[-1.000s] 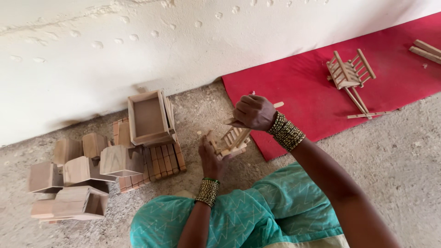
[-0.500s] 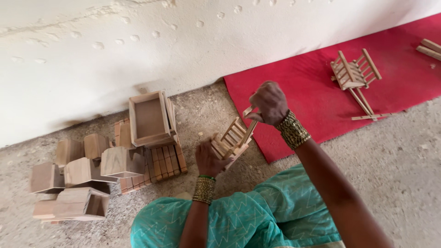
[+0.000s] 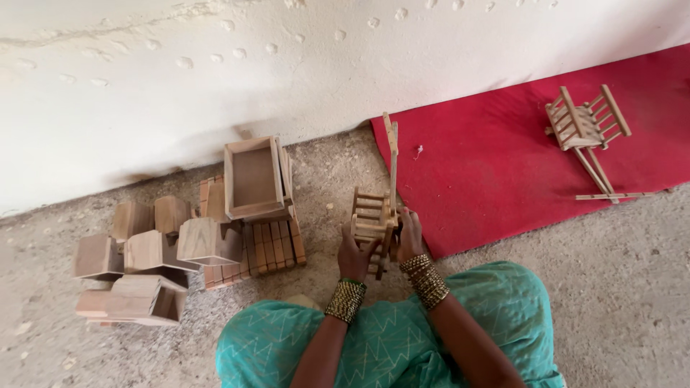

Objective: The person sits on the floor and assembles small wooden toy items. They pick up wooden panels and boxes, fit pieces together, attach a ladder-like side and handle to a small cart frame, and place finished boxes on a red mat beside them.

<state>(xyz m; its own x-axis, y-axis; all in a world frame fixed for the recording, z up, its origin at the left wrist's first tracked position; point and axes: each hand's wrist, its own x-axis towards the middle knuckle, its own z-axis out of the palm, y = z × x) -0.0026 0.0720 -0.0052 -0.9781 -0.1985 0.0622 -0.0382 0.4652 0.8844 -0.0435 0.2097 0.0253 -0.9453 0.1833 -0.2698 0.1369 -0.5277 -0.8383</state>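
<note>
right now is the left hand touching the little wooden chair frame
Touching. The head view shows the left hand gripping the side of the small wooden chair frame, fingers wrapped against its slats, with the right hand on the other side.

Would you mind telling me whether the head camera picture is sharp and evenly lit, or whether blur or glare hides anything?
Head view: soft daylight, no glare; the white wall is bright yet shows texture; both hands and the small wooden chair look sharp; faint shadows lie under the wooden boxes.
</note>
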